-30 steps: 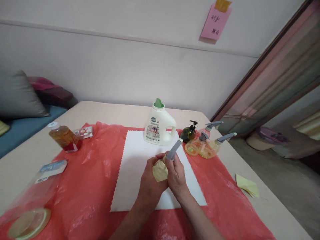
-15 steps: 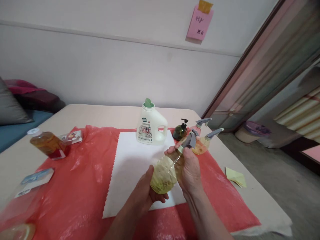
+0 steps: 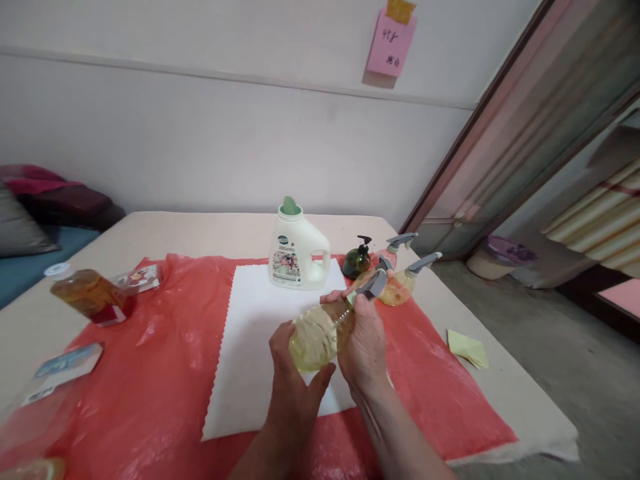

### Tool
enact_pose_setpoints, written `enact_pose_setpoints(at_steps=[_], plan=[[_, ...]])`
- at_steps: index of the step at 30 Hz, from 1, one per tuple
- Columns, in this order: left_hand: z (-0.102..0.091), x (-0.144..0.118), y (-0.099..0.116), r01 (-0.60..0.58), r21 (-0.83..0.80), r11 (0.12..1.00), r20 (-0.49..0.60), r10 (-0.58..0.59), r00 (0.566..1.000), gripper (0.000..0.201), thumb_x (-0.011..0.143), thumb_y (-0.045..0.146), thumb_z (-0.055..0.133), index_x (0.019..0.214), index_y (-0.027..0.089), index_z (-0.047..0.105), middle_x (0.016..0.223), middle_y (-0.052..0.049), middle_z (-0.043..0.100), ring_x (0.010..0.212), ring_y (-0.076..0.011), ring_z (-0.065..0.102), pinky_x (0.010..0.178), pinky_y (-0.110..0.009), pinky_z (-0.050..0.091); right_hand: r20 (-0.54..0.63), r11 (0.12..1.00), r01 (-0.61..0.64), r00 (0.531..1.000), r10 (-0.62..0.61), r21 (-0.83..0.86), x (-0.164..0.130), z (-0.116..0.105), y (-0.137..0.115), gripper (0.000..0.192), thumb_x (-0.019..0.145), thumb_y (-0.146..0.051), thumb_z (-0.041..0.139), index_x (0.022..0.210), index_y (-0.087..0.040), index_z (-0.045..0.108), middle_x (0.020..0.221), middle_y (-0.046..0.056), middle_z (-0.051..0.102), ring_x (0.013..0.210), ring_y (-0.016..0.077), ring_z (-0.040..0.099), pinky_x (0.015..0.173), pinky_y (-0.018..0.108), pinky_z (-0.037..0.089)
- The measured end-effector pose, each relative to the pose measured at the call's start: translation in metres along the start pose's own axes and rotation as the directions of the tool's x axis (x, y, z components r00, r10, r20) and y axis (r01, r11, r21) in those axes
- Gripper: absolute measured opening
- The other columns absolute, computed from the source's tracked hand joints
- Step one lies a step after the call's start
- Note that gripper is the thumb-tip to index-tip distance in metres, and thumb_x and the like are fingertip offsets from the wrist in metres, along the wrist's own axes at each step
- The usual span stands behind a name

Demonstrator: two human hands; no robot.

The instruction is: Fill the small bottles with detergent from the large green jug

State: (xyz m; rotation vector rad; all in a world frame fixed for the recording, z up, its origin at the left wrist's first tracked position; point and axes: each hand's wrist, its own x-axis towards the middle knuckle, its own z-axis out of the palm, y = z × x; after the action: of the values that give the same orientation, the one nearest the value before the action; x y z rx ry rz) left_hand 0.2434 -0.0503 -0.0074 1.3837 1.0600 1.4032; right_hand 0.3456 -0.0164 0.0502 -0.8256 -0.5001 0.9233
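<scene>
Red plastic sheeting (image 3: pixel 165 373) covers the near part of the beige table (image 3: pixel 210 230), with a white mat (image 3: pixel 250 333) laid over it. Above the mat, the left hand (image 3: pixel 293 383) cups the round belly of a yellow spray bottle (image 3: pixel 315 337), held tilted, while the right hand (image 3: pixel 364 337) is closed around its neck below the grey trigger. Farther back stand a white detergent jug (image 3: pixel 297 250), a dark pump bottle (image 3: pixel 356 260) and two more spray bottles (image 3: pixel 400 283), against a pale wall (image 3: pixel 200 133) bearing a pink note (image 3: pixel 389 50).
</scene>
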Motion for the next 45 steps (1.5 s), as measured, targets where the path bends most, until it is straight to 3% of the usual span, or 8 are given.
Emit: enact_pose_setpoints(at_steps=[5,11,17,20,24,32,41,45], plan=[[-0.004,0.014,0.008,0.377,-0.401,0.835,0.189,-0.328,0.926,0.081,0.073,0.058,0.072,0.138,0.029,0.033,0.145,-0.014,0.044,0.121,-0.0287,0.056,0.09,-0.039,0.052,0.059,0.998,0.054,0.997,-0.052,-0.029,0.007,-0.009,-0.018,0.025,0.087,-0.047,0.058,0.088,-0.023,0.056,0.078,-0.001,0.067,0.073,0.0149,0.06,0.069,0.03,0.046],[-0.017,0.025,0.002,0.893,-0.255,0.371,0.687,-0.58,0.437,0.083,0.081,0.08,0.038,0.118,0.009,0.057,0.088,-0.016,0.071,0.057,-0.0172,0.066,0.046,-0.024,0.047,0.114,1.0,-0.019,0.993,0.018,0.014,0.009,-0.009,-0.024,0.024,0.085,-0.047,0.06,0.087,-0.023,0.056,0.077,0.0,0.067,0.079,0.0191,0.063,0.071,0.032,0.048],[-0.012,0.015,0.011,0.513,-0.357,0.781,0.287,-0.431,0.856,0.08,0.062,0.044,0.085,0.127,0.023,0.043,0.111,-0.009,0.065,0.086,-0.0205,0.067,0.068,-0.028,0.054,0.091,1.0,-0.007,0.996,0.004,0.03,0.011,-0.007,-0.012,0.023,0.087,-0.046,0.059,0.088,-0.023,0.061,0.086,0.002,0.069,0.082,0.0176,0.062,0.075,0.031,0.048],[-0.007,0.012,0.018,0.322,-0.195,0.927,0.079,-0.312,0.947,0.087,0.057,0.028,0.088,0.129,0.026,0.039,0.128,-0.01,0.056,0.115,-0.0251,0.058,0.093,-0.033,0.048,0.047,0.998,-0.027,0.999,0.025,0.048,0.01,-0.005,-0.012,0.025,0.087,-0.047,0.058,0.086,-0.022,0.062,0.084,0.001,0.068,0.076,0.0159,0.06,0.072,0.03,0.048],[-0.006,0.018,0.02,0.459,-0.281,0.843,0.178,-0.424,0.888,0.096,0.05,0.027,0.09,0.131,0.028,0.039,0.125,-0.009,0.06,0.112,-0.0266,0.061,0.088,-0.033,0.051,0.021,1.0,0.011,1.0,-0.012,0.026,0.007,-0.005,-0.019,0.027,0.087,-0.048,0.058,0.083,-0.021,0.062,0.078,0.0,0.064,0.065,0.0137,0.055,0.063,0.027,0.046],[-0.024,0.034,0.008,0.884,-0.276,0.378,0.581,-0.668,0.466,0.064,0.083,0.068,0.053,0.115,0.013,0.061,0.077,-0.012,0.072,0.046,-0.0159,0.059,0.039,-0.024,0.043,0.162,0.974,0.07,0.986,-0.035,-0.217,-0.001,-0.002,-0.031,0.027,0.089,-0.041,0.053,0.079,-0.02,0.067,0.082,0.002,0.063,0.074,0.015,0.054,0.07,0.027,0.043],[-0.01,0.029,0.015,0.572,-0.369,0.733,0.246,-0.517,0.82,0.08,0.043,0.031,0.094,0.113,0.029,0.056,0.109,-0.003,0.07,0.096,-0.0241,0.067,0.078,-0.031,0.057,0.006,0.958,0.02,1.0,-0.019,-0.287,0.002,-0.004,-0.03,0.024,0.087,-0.044,0.057,0.087,-0.022,0.068,0.084,0.0,0.062,0.077,0.0157,0.053,0.074,0.028,0.043],[-0.007,0.03,0.017,0.525,-0.338,0.781,0.174,-0.497,0.85,0.079,0.047,0.034,0.092,0.117,0.033,0.055,0.115,-0.002,0.068,0.104,-0.0249,0.065,0.082,-0.034,0.056,0.011,0.973,0.043,0.999,-0.041,-0.227,0.001,-0.003,-0.033,0.027,0.088,-0.045,0.053,0.085,-0.022,0.067,0.082,0.0,0.06,0.075,0.015,0.051,0.076,0.028,0.043]])
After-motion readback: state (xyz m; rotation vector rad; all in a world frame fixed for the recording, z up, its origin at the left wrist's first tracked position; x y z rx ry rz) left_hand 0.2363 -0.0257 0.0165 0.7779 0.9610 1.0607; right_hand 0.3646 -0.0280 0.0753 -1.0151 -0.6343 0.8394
